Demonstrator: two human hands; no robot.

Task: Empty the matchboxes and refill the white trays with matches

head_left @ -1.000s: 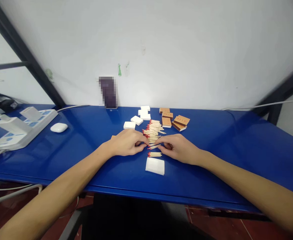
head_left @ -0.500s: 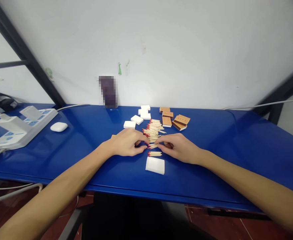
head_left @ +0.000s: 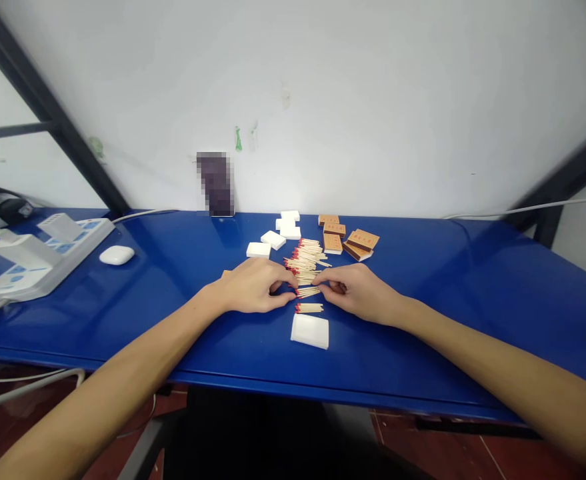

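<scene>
A small bundle of red-tipped matches (head_left: 307,292) lies sideways on the blue table between my hands. My left hand (head_left: 257,285) is curled, its thumb and index finger closing at the red heads. From the other side, my right hand (head_left: 355,291) has its thumb and index finger at the plain wooden ends, its other fingers folded under. Just beyond is a larger loose pile of matches (head_left: 309,253). Nearer the front, a short neat row of matches (head_left: 309,308) lies above a white matchbox tray (head_left: 311,331).
Several white matchbox trays (head_left: 259,250) lie behind my left hand. Brown matchbox sleeves (head_left: 333,243) sit at the back right. A dark blurred phone-like rectangle (head_left: 216,185) leans on the wall. At left are a white earbud case (head_left: 117,255) and a power strip (head_left: 47,273).
My right fingertips have shifted slightly right, showing more of the small bundle. The left hand has barely moved, and the pile and boxes stay as they were.
</scene>
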